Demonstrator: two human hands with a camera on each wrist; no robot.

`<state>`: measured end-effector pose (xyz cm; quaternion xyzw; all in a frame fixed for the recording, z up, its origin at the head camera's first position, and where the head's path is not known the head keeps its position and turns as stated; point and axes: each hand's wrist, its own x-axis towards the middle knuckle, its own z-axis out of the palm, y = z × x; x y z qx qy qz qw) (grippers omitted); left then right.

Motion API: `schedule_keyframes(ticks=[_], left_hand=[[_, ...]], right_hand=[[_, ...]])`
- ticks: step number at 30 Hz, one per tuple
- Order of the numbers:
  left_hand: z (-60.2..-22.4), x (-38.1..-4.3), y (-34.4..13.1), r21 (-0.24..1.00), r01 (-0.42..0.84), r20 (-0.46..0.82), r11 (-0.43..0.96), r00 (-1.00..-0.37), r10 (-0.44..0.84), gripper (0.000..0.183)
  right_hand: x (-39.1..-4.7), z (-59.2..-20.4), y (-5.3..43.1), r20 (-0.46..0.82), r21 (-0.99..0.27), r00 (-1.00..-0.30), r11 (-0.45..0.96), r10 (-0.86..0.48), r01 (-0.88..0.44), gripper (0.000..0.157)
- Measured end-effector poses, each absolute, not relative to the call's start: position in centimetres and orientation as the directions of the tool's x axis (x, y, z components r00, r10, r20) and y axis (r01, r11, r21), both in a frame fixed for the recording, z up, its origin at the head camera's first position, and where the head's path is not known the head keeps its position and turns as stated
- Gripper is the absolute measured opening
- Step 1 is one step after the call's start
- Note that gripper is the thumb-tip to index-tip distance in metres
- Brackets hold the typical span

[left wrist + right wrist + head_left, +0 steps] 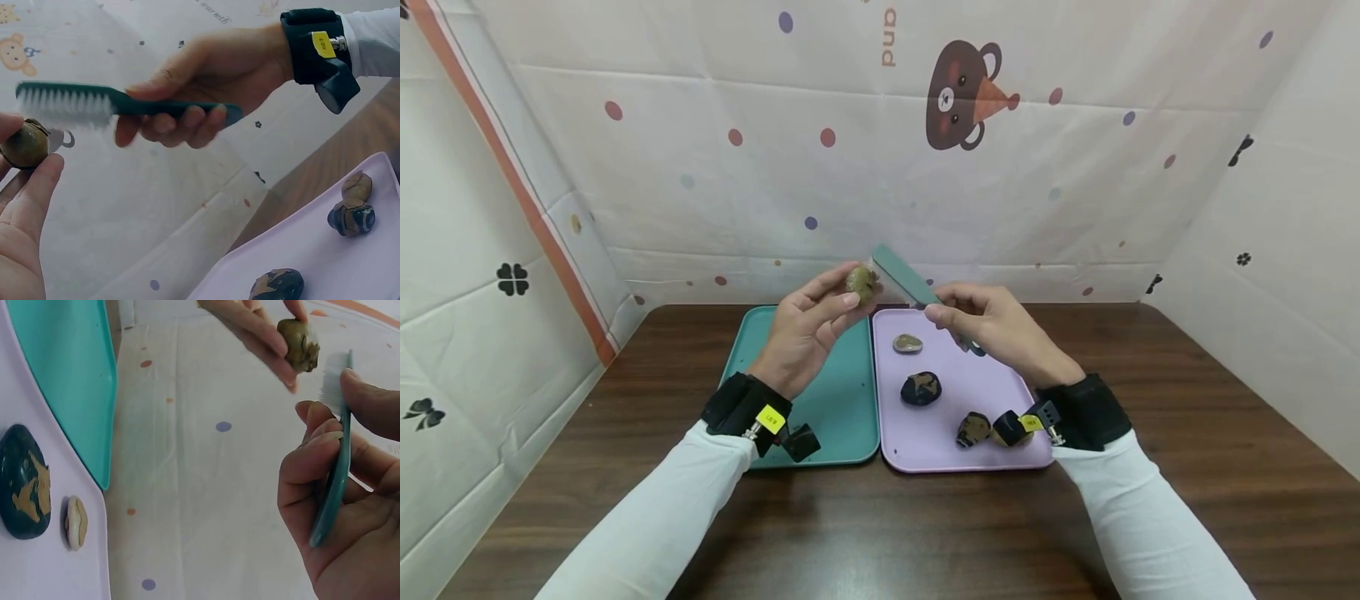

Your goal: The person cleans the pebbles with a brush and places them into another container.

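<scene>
My left hand [808, 325] pinches a small olive-brown stone [862, 284] between thumb and fingers, raised above the trays. Dark flaky patches mark one side of the stone [300, 345] in the right wrist view. A green brush with white bristles [65, 103] is gripped by its handle in my right hand [992, 321]. Its bristle end points left toward the stone, and in the left wrist view the bristles overlap the stone's upper edge. The right wrist view shows my right thumb [369, 400] lying along the brush near the bristles.
Side by side on the wooden table [865, 533] lie a teal tray [835, 425] and a lilac tray [902, 450]. The lilac one holds a small pale stone [907, 343], a dark stone with tan patches [921, 388] and a brown-patched stone [973, 429]. A printed cloth [850, 183] hangs behind.
</scene>
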<state>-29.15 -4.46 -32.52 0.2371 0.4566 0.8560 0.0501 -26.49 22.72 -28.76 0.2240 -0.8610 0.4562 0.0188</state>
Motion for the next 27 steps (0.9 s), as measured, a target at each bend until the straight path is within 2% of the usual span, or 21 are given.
schedule_keyframes(ticks=[8, 21, 27], left_hand=[[-32.41, -29.04, -4.48, 0.797, 0.126, 0.354, -0.591, -0.889, 0.289, 0.052], [-32.58, -29.32, -4.65, 0.800, 0.068, 0.307, -0.596, -0.900, 0.310, 0.048], [-32.45, -29.19, -4.54, 0.799, 0.076, 0.321, -0.597, -0.893, 0.316, 0.046]], right_hand=[[-26.59, -28.86, 22.60, 0.197, -0.774, -0.909, 0.511, -0.367, -0.374, 0.028], [-26.47, -28.82, 22.71, 0.221, -0.756, -0.904, 0.521, -0.367, -0.397, 0.027], [-26.25, -28.53, 22.55, 0.257, -0.751, -0.878, 0.488, -0.404, -0.445, 0.027]])
